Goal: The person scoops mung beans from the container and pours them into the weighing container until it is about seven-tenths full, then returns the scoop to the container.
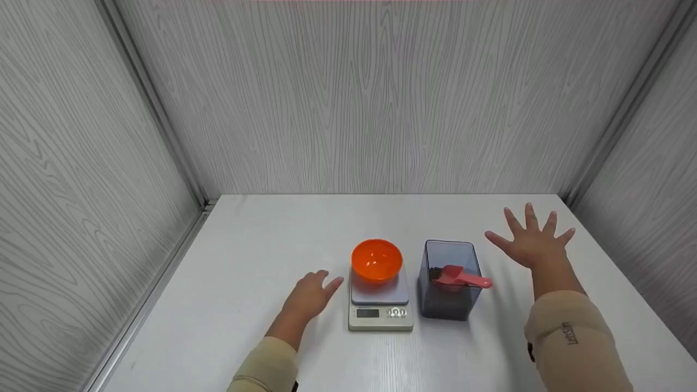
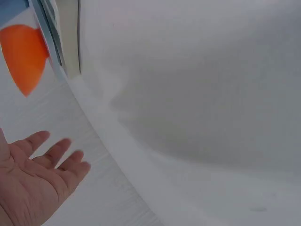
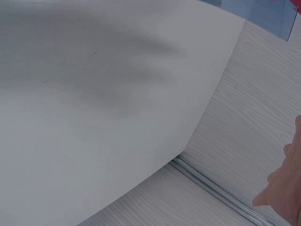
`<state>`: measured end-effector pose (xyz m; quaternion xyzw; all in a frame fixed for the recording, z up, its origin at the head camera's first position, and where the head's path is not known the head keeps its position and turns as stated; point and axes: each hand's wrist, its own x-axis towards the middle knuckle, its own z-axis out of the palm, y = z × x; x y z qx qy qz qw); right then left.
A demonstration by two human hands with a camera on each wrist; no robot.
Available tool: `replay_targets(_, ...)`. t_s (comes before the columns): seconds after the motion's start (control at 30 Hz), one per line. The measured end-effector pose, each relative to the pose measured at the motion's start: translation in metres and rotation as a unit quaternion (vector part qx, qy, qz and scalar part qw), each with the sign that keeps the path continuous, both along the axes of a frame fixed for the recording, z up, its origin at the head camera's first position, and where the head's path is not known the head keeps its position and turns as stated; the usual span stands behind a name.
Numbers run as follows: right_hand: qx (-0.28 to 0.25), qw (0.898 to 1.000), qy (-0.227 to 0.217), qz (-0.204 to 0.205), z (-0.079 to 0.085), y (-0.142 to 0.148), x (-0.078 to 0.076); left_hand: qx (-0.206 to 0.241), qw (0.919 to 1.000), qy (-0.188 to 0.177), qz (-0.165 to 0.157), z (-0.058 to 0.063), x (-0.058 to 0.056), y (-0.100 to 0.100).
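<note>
An orange bowl (image 1: 377, 261) sits on the platform of a kitchen scale (image 1: 380, 318) in the middle of the table. Just left of the scale is my left hand (image 1: 307, 296), its fingers relaxed and holding nothing; the left wrist view shows its palm, apart from the bowl (image 2: 24, 59). To the right of the scale stands a clear bluish bin (image 1: 445, 304) with dark contents. A pink scoop (image 1: 460, 277) lies in it, its handle over the rim. My right hand (image 1: 535, 243) is raised right of the bin, fingers spread wide, touching nothing.
The white table (image 1: 283, 234) ends at a grey wood-grain back wall (image 1: 381, 98). Similar panels rise at the left (image 1: 81, 179) and right (image 1: 648, 185). A metal strip (image 3: 211, 188) runs along a corner in the right wrist view.
</note>
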<state>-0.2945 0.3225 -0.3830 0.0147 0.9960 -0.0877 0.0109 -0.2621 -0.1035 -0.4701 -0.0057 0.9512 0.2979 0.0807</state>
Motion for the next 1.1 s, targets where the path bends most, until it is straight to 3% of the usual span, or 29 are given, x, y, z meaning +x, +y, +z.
replay_targets(0.17, -0.002, 1.0, -0.002, -0.002, 0.001, -0.002, -0.001, -0.006, 0.999, -0.023, -0.038, -0.012, 0.007, 0.021)
replay_targets(0.37, 0.0, 1.0, 0.005, 0.007, 0.001, -0.003, -0.001, -0.015, 0.996, -0.065, -0.059, -0.021, 0.01, 0.032)
replay_targets(0.53, -0.001, 1.0, 0.0, 0.014, 0.0, -0.004, -0.001, 0.019, 0.9941, -0.092, -0.054, -0.03, 0.01, 0.034)
replay_targets(0.77, 0.004, 1.0, 0.0, 0.023, 0.001, -0.005, -0.002, 0.051, 0.9917, -0.097, -0.068, -0.038, 0.006, 0.025)
replay_targets(1.1, -0.056, 0.992, 0.0, 0.11, 0.024, -0.037, -0.001, 0.057, 0.9906, -0.091, -0.084, -0.041, 0.007, 0.022)
